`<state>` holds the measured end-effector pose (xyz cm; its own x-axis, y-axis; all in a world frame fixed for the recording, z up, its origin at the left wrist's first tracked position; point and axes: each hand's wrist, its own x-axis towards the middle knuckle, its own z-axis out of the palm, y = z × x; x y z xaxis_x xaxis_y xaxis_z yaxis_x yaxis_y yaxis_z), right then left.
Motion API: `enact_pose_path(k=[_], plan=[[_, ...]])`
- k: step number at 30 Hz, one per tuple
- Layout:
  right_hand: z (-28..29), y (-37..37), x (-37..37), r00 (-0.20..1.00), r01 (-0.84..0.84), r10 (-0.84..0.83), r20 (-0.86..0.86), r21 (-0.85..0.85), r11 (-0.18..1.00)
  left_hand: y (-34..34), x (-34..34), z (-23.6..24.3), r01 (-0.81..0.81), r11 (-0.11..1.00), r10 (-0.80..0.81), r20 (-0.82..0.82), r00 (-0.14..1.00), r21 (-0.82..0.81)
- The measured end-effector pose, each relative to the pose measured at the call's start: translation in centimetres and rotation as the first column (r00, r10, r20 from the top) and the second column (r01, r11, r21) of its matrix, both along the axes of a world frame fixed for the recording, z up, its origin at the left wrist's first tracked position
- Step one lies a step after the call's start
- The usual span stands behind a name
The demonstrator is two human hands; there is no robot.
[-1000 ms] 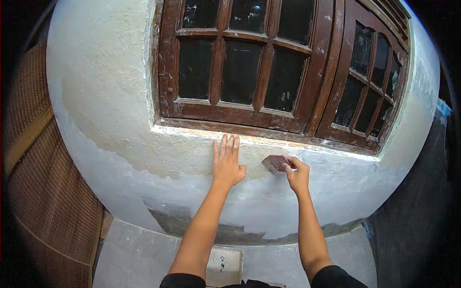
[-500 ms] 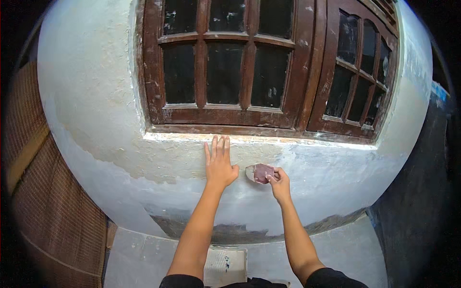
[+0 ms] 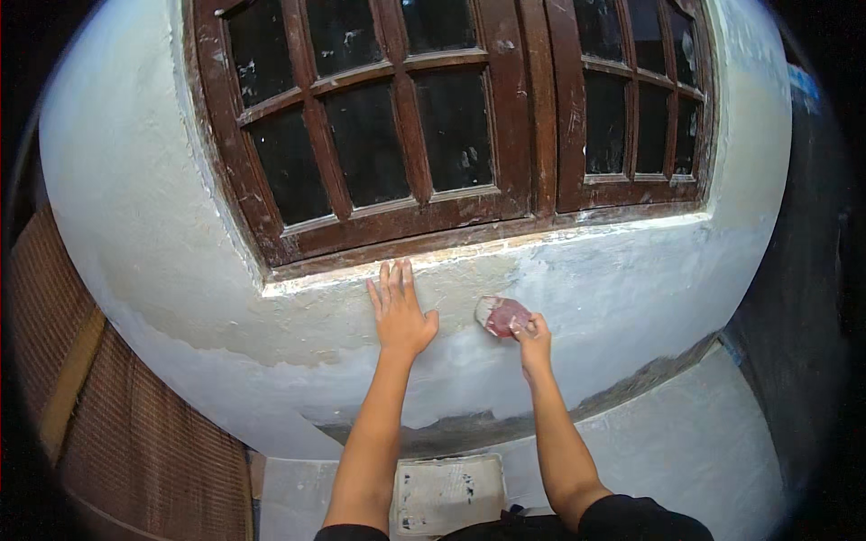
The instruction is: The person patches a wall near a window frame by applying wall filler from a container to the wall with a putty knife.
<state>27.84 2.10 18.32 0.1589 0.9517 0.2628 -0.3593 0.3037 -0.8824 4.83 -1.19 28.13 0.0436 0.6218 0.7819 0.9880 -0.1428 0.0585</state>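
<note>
My left hand (image 3: 403,321) lies flat on the wall (image 3: 316,325) with fingers spread, its fingertips at the pale edge under the window frame (image 3: 379,251). To its right, my right hand (image 3: 536,341) is closed on the near corner of a small, flat, reddish putty scraper (image 3: 508,319). Pale grey filler coats the scraper's far-left end. The tool is against or just off the wall, where the rough beige coat meets the smoother bluish-white one; I cannot tell whether it touches.
Dark brown window sashes with glass panes fill the upper wall. Below my arms, a white rectangular tray or lid (image 3: 451,496) with dark specks lies on the grey floor (image 3: 677,451). A woven brown panel (image 3: 135,433) stands at left, a dark sheet (image 3: 798,361) at right.
The view has tilted and shifted, so the window now slants. My right hand and the scraper have turned slightly on the wall. My left hand keeps its place below the frame.
</note>
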Motion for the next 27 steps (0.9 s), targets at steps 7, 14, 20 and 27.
enact_pose_path(k=[7, 14, 20, 27], plan=[[-0.2, 1.6, -0.4, 0.995, -0.081, 0.076, 0.058, 0.078, 0.994, 0.3, 0.6, 0.1, 0.012, 0.999, -0.012, 0.022, 1.000, -0.033], [-0.3, 1.0, -1.1, 0.996, -0.091, 0.090, 0.018, 0.068, 0.994, 0.2, 0.5, -0.1, 0.016, 1.000, -0.015, 0.027, 1.000, -0.024], [-0.8, 1.3, -0.5, 0.995, -0.022, 0.023, -0.101, 0.010, 1.000, 0.0, 0.4, 0.2, 0.009, 0.999, -0.008, 0.015, 1.000, -0.042], [-0.6, 1.2, -1.5, 0.989, -0.075, 0.080, -0.124, 0.045, 0.996, 0.2, 0.6, -0.2, 0.033, 0.999, -0.033, 0.031, 0.999, -0.011]])
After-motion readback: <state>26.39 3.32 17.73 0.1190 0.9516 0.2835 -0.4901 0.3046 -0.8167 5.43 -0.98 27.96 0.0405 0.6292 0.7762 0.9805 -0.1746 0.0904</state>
